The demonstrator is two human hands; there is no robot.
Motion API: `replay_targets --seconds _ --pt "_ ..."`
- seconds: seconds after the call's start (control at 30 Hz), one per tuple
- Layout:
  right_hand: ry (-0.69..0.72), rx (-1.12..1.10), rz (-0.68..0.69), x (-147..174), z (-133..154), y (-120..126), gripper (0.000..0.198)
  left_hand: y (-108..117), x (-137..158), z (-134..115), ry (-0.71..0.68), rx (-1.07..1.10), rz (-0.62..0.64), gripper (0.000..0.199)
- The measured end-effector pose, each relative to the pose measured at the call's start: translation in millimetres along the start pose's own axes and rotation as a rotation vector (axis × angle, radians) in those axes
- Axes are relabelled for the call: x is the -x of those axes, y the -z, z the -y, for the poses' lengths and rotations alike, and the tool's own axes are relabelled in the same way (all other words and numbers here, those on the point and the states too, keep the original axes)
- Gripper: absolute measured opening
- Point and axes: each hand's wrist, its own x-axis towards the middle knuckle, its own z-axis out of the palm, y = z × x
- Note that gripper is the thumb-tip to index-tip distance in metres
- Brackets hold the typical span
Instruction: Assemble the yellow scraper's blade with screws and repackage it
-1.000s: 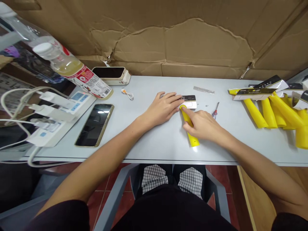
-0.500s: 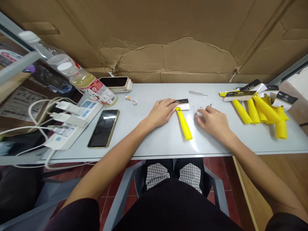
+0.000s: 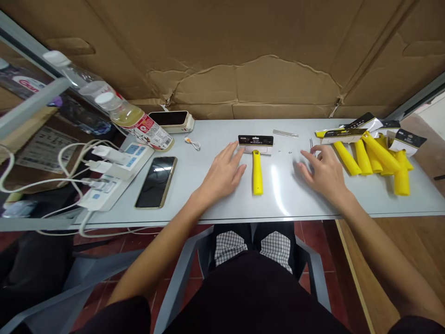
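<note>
My left hand (image 3: 223, 172) lies on the table with fingers spread, its fingertips by the left edge of a black-and-white header card (image 3: 263, 149). Under that card, a yellow plastic handle (image 3: 257, 176) points towards me, its upper end overlapping the card. To the right, my right hand (image 3: 325, 172) has thumb and index finger apart. What look like thin metal tweezers (image 3: 311, 143) stick out past its curled fingers; their rest is hidden by the hand. Tiny metal bits (image 3: 289, 152), possibly staples, lie between the card and my right hand.
A clear flat strip (image 3: 285, 133) lies at the back. Several carded yellow handles (image 3: 402, 178) are heaped at right. On the left are a phone (image 3: 156, 182), a power strip (image 3: 111, 185) with cables, drink bottles (image 3: 149, 130), a white-cased device (image 3: 174, 121) and a short cable (image 3: 193, 144). Cardboard (image 3: 208, 51) stands behind.
My left hand has drawn back left off the card, uncovering it. The yellow handle now lies straighter. My right hand has moved right, away from the card, with the thin metal tool.
</note>
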Motion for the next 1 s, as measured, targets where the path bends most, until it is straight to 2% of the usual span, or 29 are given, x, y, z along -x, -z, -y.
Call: replay_targets --seconds 0.07,0.13,0.27,0.43,0.7,1.0 --pt "0.055 -0.043 0.024 13 25 -1 0.061 -1 23 -4 0.06 -0.013 0.056 0.06" --pt "0.112 -0.085 0.117 22 50 -5 0.066 -6 40 -7 0.129 -0.037 0.112 0.063" --pt "0.12 -0.063 0.242 22 80 -18 0.073 -18 49 -12 0.159 -0.092 0.147 0.062" --pt "0.063 0.012 0.347 16 84 -27 0.078 -21 48 -13 0.169 -0.112 0.15 0.062" --pt "0.05 0.054 0.355 17 85 -28 0.079 -26 52 -10 0.148 -0.073 0.074 0.064" --pt "0.041 0.038 0.383 16 84 -25 0.08 -23 53 -13 0.158 -0.065 0.098 0.062"
